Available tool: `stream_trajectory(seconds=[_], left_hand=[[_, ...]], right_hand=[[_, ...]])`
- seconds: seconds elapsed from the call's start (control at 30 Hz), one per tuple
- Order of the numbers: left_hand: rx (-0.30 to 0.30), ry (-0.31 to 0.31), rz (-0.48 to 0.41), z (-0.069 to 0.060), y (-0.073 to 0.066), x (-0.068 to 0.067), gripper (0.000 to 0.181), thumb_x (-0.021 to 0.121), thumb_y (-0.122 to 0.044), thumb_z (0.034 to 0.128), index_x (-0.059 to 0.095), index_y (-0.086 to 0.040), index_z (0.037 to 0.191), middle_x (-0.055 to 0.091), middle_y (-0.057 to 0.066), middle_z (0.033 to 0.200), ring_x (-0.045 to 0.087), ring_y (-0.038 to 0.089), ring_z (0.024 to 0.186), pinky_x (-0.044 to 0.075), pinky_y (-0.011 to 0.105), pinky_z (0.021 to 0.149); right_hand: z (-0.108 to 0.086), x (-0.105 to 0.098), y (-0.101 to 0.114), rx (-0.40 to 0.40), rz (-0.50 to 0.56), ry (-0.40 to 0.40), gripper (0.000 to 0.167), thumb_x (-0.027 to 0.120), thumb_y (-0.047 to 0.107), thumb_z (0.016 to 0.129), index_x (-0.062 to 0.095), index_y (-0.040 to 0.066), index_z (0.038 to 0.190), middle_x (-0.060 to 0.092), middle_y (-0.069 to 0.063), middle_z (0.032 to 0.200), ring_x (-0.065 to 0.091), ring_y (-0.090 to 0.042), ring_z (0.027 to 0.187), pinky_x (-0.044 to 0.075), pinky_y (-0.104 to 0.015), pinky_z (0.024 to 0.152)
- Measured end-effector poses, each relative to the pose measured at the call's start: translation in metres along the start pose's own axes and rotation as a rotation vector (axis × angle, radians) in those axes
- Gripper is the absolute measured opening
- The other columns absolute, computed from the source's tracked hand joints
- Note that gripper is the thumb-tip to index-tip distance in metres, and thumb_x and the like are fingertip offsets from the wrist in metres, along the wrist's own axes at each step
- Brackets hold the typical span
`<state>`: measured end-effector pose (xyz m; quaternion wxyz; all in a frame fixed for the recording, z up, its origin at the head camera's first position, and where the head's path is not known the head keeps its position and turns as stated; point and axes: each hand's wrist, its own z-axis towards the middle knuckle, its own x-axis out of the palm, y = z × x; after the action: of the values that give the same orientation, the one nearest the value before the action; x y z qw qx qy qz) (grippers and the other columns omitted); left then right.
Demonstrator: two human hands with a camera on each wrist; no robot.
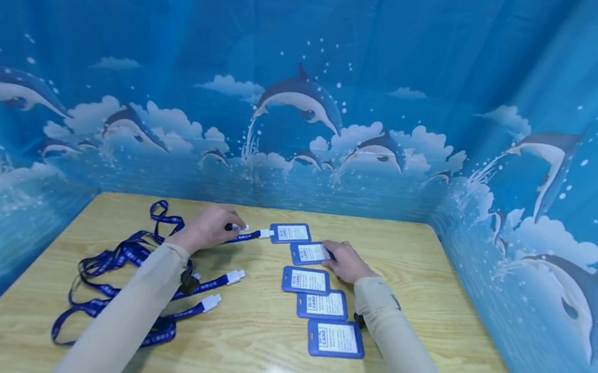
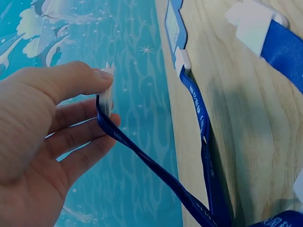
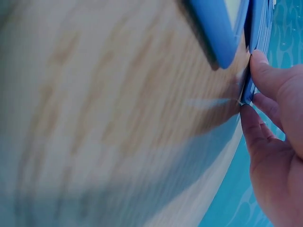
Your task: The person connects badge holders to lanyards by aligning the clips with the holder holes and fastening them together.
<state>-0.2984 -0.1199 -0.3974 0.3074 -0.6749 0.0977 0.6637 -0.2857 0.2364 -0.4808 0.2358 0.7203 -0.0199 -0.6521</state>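
Observation:
My left hand (image 1: pixel 209 228) pinches the white plastic clip (image 2: pixel 107 92) of a blue lanyard between thumb and fingers, above the table's back half. The strap hangs from that clip in the left wrist view. My right hand (image 1: pixel 348 262) pinches the right edge of a blue card holder (image 1: pixel 310 253) with a white printed insert. Just behind it lies another card holder (image 1: pixel 290 232), its slotted end at the white clip (image 1: pixel 265 233) of a second lanyard. Closer to me, more card holders (image 1: pixel 306 280) lie in a loose column, some overlapping.
Several blue lanyards (image 1: pixel 125 252) lie in loops on the left of the wooden table (image 1: pixel 254 338). Two white clips (image 1: pixel 235 276) point toward the card holders. A blue dolphin-print curtain (image 1: pixel 278 178) stands behind the table and along its sides.

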Motion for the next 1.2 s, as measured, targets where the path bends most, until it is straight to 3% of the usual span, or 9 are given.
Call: stream_trajectory(seconds=[0.4, 0.53, 0.83, 1.2], left_hand=[[0.042, 0.056, 0.007, 0.004, -0.004, 0.004, 0.025, 0.071, -0.016, 0.0952, 0.075, -0.015, 0.12, 0.067, 0.002, 0.109, 0.065, 0.015, 0.091, 0.059, 0.032, 0.078], [0.051, 0.048, 0.017, 0.006, -0.005, 0.007, 0.024, 0.073, -0.016, 0.0941, 0.076, -0.015, 0.118, 0.068, 0.002, 0.109, 0.065, 0.016, 0.092, 0.06, 0.033, 0.079], [0.075, 0.034, 0.018, 0.007, -0.009, 0.015, 0.022, 0.074, -0.015, 0.0927, 0.076, -0.012, 0.114, 0.07, 0.003, 0.107, 0.067, 0.017, 0.094, 0.06, 0.033, 0.083], [0.08, 0.03, 0.0, 0.011, -0.01, 0.022, 0.021, 0.073, -0.014, 0.0936, 0.077, -0.012, 0.114, 0.07, 0.001, 0.105, 0.066, 0.014, 0.089, 0.059, 0.035, 0.08]], right_hand=[[0.002, -0.002, 0.001, 0.041, 0.005, 0.026, 0.055, 0.066, 0.02, 0.098, 0.048, 0.004, 0.148, 0.049, -0.012, 0.153, 0.043, -0.031, 0.143, 0.028, -0.047, 0.124], [0.003, -0.003, 0.001, 0.039, 0.006, 0.03, 0.055, 0.067, 0.02, 0.098, 0.048, 0.004, 0.148, 0.049, -0.012, 0.153, 0.045, -0.031, 0.142, 0.033, -0.046, 0.121], [0.0, -0.002, 0.004, 0.045, 0.014, 0.039, 0.055, 0.066, 0.018, 0.098, 0.048, 0.004, 0.148, 0.049, -0.013, 0.153, 0.043, -0.032, 0.143, 0.029, -0.048, 0.123], [0.002, -0.003, 0.003, 0.08, 0.029, 0.038, 0.056, 0.066, 0.019, 0.099, 0.047, 0.007, 0.15, 0.048, -0.011, 0.154, 0.043, -0.031, 0.143, 0.033, -0.047, 0.121]])
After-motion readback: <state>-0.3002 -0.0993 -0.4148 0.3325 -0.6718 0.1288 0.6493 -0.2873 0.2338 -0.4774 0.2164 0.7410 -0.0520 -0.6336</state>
